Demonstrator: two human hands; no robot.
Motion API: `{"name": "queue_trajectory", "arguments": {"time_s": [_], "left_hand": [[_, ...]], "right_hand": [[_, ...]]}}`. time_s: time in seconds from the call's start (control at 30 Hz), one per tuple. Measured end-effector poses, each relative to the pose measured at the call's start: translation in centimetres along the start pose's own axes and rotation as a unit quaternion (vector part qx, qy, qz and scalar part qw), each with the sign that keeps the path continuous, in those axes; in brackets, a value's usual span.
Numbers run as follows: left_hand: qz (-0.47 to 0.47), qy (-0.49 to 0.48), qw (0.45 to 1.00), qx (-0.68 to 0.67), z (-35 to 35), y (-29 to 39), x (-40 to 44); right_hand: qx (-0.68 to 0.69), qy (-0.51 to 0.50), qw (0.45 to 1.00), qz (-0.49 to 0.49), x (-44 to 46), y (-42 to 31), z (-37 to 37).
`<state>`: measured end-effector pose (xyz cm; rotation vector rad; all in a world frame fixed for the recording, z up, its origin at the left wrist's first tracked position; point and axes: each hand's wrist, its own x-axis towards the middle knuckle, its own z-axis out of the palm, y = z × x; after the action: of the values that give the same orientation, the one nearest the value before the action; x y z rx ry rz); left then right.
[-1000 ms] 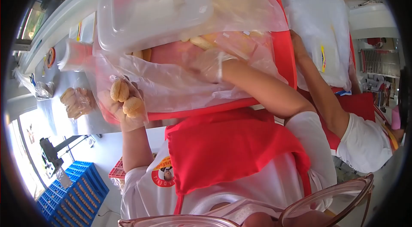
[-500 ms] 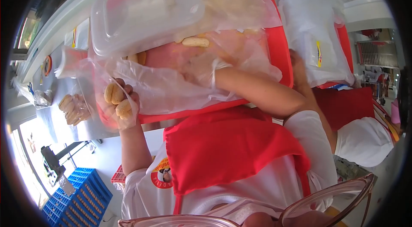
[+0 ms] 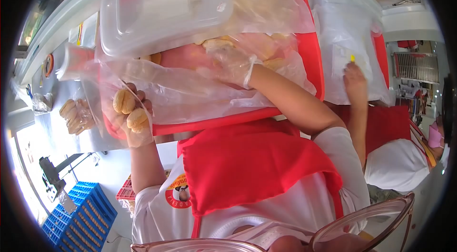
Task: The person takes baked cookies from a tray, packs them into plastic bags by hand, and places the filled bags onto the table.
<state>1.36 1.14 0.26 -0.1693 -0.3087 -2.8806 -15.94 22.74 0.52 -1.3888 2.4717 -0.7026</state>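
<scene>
A clear bag [image 3: 108, 102] is held in the curled fingers of the left hand [image 3: 144, 103], partly hidden by two rolls [image 3: 124, 101] that appear to lie inside it, over the near left corner of a red tray [image 3: 310, 61]. The right hand [image 3: 234, 64], covered by a thin glove, is placed within the tray at a pale roll [image 3: 216, 42]; whether its fingers are closed on that roll cannot be told. The tray's far left part is covered by a translucent container [image 3: 166, 14], cut off at the top edge.
</scene>
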Motion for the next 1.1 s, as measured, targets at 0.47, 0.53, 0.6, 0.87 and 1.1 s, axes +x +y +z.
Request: {"name": "queue_trajectory", "arguments": {"time_s": [0.47,0.53,0.6,0.87,1.1], "left_hand": [[-0.001,0.019,1.0,0.007,-0.1,0.2,-0.3],[-0.003,0.014,0.999,0.031,-0.7,0.5,-0.4],[-0.037,-0.036,0.998,0.026,-1.6,0.8,0.2],[-0.02,-0.019,0.999,0.045,0.2,-0.4,0.9],[0.031,0.235,0.928,0.289,0.5,-2.4,0.5]], "right_hand": [[-0.038,-0.162,0.986,-0.014,0.1,0.9,-3.8],[-0.079,-0.294,0.952,-0.042,-0.6,-0.7,-4.9],[-0.102,-0.344,0.933,-0.027,-2.0,-0.5,-3.8],[0.041,-0.03,0.999,0.008,-3.1,3.8,-0.8],[0.509,0.193,0.801,0.25,-5.7,0.0,-7.7]]}}
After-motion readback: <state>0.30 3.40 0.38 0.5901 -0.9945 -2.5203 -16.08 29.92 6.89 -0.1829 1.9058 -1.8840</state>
